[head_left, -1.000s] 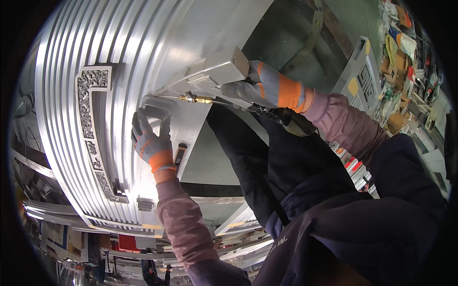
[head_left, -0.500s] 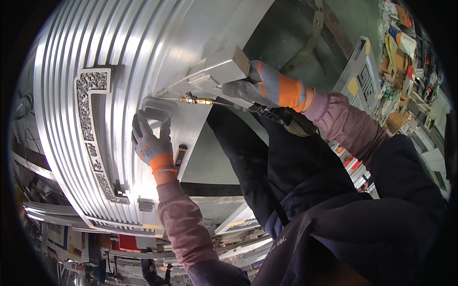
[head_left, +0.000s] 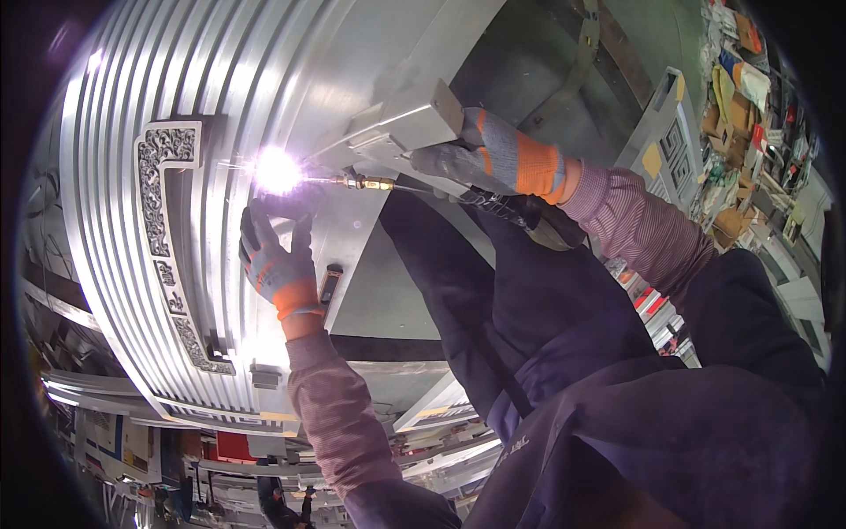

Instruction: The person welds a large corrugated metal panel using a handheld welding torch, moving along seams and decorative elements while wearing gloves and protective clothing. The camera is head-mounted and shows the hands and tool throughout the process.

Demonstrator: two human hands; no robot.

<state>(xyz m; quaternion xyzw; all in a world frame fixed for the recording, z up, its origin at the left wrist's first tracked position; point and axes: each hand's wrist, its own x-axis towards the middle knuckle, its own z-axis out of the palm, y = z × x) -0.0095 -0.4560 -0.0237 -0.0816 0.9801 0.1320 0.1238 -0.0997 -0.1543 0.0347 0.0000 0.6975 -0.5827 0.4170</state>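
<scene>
- The ribbed metal panel [head_left: 220, 212] lies spread before you, seemingly serving as a broad, steady work surface.
- The carved strip [head_left: 154, 189] lies across the ribs on your left, well apart from the glare.
- The torch-like tool [head_left: 419, 123] slants over the panel's smooth margin, its slim end pointed left at the bright spot.
- Your right hand [head_left: 493, 159], gloved, is wrapped around the tool's body, probably to fix its angle from behind, away from the glare.
- Your left hand [head_left: 278, 264], gloved, has thumb and fingers apart beside the small block [head_left: 286, 204], perhaps to steady it; I cannot tell whether they grip.
- That block sits on the panel just below the bright spot [head_left: 278, 170], partly lost in glare.
</scene>
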